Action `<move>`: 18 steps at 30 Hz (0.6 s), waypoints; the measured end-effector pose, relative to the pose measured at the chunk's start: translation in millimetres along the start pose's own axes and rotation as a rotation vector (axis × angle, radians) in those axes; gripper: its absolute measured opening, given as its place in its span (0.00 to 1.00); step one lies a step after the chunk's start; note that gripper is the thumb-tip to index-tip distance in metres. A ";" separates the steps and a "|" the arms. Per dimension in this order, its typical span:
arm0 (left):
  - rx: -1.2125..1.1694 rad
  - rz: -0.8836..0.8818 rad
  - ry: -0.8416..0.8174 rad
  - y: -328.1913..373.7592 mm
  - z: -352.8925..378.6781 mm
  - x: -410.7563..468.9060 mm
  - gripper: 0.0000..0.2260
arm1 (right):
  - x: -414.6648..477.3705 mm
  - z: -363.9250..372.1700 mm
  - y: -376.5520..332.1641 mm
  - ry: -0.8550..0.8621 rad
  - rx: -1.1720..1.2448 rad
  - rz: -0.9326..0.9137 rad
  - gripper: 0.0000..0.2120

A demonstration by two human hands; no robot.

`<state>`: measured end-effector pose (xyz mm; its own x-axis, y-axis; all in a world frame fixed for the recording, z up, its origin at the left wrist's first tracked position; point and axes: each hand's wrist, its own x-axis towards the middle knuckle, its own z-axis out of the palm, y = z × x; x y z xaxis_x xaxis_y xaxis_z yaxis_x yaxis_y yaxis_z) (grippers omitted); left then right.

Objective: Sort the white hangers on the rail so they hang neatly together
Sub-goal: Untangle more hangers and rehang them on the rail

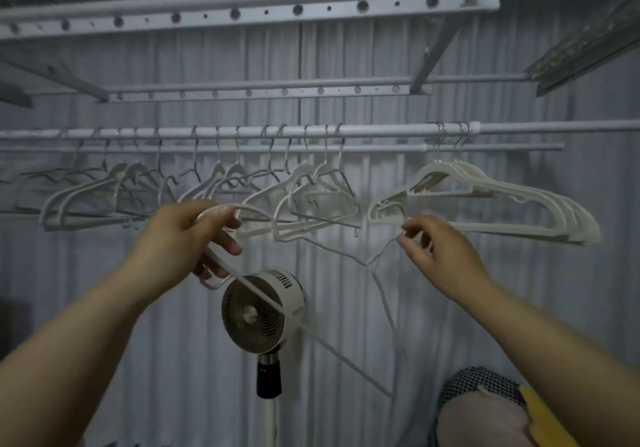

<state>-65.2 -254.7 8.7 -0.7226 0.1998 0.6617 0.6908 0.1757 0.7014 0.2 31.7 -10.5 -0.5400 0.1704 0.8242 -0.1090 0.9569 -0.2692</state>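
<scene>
A white rail point(381, 131) runs across the view. Several white hangers point(304, 190) hang spread out along its left and middle. A tight bunch of white hangers point(502, 201) hangs at its right end. My left hand point(187, 239) grips one white hanger point(256, 296) that is off the rail and slants down to the right. My right hand point(436, 256) pinches the thin wire hook of a hanger point(377, 256) just under the left tip of the bunch.
A round white fan point(259, 311) on a pole stands below my hands. More perforated rails point(263, 14) run overhead. A curtain wall lies behind. A checked and yellow object point(491, 398) sits at the bottom right.
</scene>
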 end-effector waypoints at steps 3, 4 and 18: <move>-0.102 -0.019 0.058 -0.2 -27.4 -11.9 0.14 | -13.2 6.9 -27.5 -0.274 0.396 0.307 0.05; -0.132 -0.025 0.077 -1.4 -35.5 -15.9 0.14 | -18.8 6.5 -37.3 -0.412 0.440 0.344 0.06; 0.159 -0.036 0.070 5.2 -30.7 -52.4 0.27 | -86.7 -93.2 -128.4 -0.412 0.871 0.551 0.11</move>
<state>-24.5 -293.8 -14.3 -0.7432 0.1244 0.6574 0.6554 0.3331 0.6779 138.8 -84.1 -1.0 -0.9134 0.2756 0.2995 -0.2312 0.2541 -0.9391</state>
